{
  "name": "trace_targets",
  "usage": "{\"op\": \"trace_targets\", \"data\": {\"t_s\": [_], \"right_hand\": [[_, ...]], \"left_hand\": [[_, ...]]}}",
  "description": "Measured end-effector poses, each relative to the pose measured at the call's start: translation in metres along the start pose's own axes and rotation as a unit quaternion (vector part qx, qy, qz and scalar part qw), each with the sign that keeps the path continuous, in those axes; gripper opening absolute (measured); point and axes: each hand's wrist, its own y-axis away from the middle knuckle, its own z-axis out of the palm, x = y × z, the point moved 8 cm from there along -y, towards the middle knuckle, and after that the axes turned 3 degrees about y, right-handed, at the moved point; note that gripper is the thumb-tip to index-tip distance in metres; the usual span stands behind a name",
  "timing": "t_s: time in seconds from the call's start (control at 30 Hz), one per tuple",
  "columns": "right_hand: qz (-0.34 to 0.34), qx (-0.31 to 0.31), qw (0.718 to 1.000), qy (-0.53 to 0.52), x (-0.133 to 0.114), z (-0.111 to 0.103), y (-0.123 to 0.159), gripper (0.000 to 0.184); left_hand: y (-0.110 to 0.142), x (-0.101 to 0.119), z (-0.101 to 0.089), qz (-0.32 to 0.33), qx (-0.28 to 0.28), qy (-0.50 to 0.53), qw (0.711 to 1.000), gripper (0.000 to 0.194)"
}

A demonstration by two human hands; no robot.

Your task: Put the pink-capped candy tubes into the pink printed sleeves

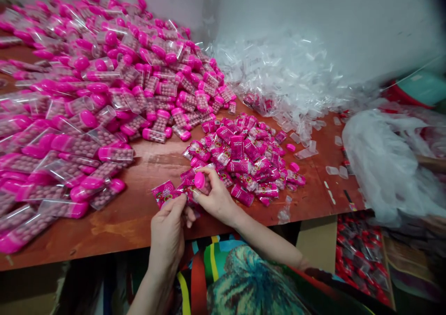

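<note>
My right hand (219, 199) is closed around a small clear bottle of pink beads (205, 185), its round pink cap tilted up toward me. Just to its left, my left hand (169, 224) pinches the edge of a printed pink sleeve (188, 192) with thumb and forefinger. Another printed pink sleeve (163, 192) lies by the left fingertips, on the wooden table (146, 229). Beyond my right hand rises a heap of bottles in printed pink sleeves (247, 154). Fingers partly hide where bottle and sleeve meet.
A large pile of unsleeved pink-capped bottles (114, 82) covers the table's left and back. Transparent plastic pieces (278, 68) are heaped against the wall. On the right hangs a whitish plastic bag (379, 161). Below the edge stands a box of red-capped items (362, 254).
</note>
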Motion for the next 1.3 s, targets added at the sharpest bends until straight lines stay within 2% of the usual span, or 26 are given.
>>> {"op": "trace_targets", "data": {"t_s": [0.13,0.23,0.33,0.43,0.53,0.63,0.67,0.73,0.83,0.9,1.1,1.3], "right_hand": [[-0.041,0.059,0.997,0.029,-0.007,-0.009,0.000,0.045],[-0.004,0.055,0.998,-0.025,-0.004,-0.006,-0.002,0.039],[0.059,-0.024,0.991,-0.118,0.001,0.004,-0.004,0.041],[0.108,-0.117,0.969,-0.187,0.002,0.010,-0.003,0.048],[0.144,-0.159,0.944,-0.249,0.003,0.007,0.001,0.051],[0.154,-0.197,0.919,-0.305,0.001,0.011,0.010,0.053],[0.152,-0.206,0.919,-0.300,0.000,0.013,0.014,0.055],[0.136,-0.203,0.938,-0.247,-0.002,0.015,0.019,0.060],[0.090,-0.146,0.975,-0.145,-0.005,0.013,0.022,0.060],[0.067,-0.120,0.984,-0.115,-0.006,0.015,0.024,0.059],[0.023,-0.082,0.993,-0.086,-0.002,0.020,0.026,0.062],[0.022,-0.121,0.984,-0.131,-0.004,0.028,0.030,0.058]], "left_hand": [[0.002,-0.001,-0.001,-0.007,0.004,-0.008,1.000,0.031],[0.002,-0.004,0.000,-0.022,0.002,0.008,1.000,0.027],[-0.002,-0.006,-0.002,-0.035,0.001,0.028,0.999,0.026],[-0.008,-0.003,-0.013,-0.034,0.024,0.051,0.998,0.026],[-0.015,0.000,-0.025,-0.032,0.043,0.074,0.996,0.026],[-0.018,0.001,-0.028,-0.030,0.039,0.092,0.995,0.026],[-0.019,0.001,-0.027,-0.029,0.038,0.097,0.994,0.026],[-0.018,0.001,-0.025,-0.024,0.040,0.103,0.994,0.027],[-0.017,0.001,-0.022,-0.019,0.042,0.106,0.993,0.026],[-0.016,0.000,-0.022,-0.021,0.046,0.106,0.993,0.024],[-0.011,0.002,-0.020,-0.017,0.056,0.102,0.993,0.024],[-0.008,0.002,-0.010,-0.017,0.025,0.119,0.992,0.027]]}}
